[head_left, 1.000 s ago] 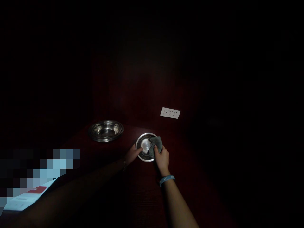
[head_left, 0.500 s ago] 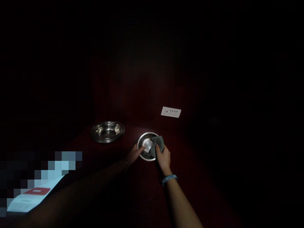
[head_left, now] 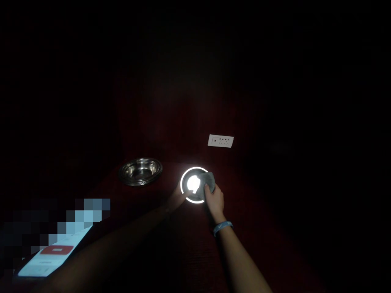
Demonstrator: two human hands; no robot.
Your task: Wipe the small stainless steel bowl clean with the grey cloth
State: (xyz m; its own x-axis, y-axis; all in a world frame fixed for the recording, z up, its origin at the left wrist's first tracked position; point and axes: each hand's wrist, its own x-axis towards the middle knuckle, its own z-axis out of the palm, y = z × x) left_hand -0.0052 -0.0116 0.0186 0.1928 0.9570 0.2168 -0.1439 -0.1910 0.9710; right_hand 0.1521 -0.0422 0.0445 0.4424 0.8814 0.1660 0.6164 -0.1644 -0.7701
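Above the dark red surface [head_left: 195,244], the left hand [head_left: 177,198] gripped the metal bowl [head_left: 185,191] by its near-left rim, apparently to steady it. Right hand [head_left: 215,201] pinched the grey cloth [head_left: 209,182] over the bowl's right side, likely so it bore on the metal; stacked bowls [head_left: 140,171] sat apart, left, probably for elbow room.

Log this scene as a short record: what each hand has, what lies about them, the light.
left hand: left hand grips the near-left rim of a shiny metal bowl
right hand: right hand presses a grey-green cloth to the bowl's right side
left of bowl: metal dishes, apparently stacked
beyond bowl: white socket plate
lower left: lit screen, partly pixelated
light: dim, bright glare in the bowl
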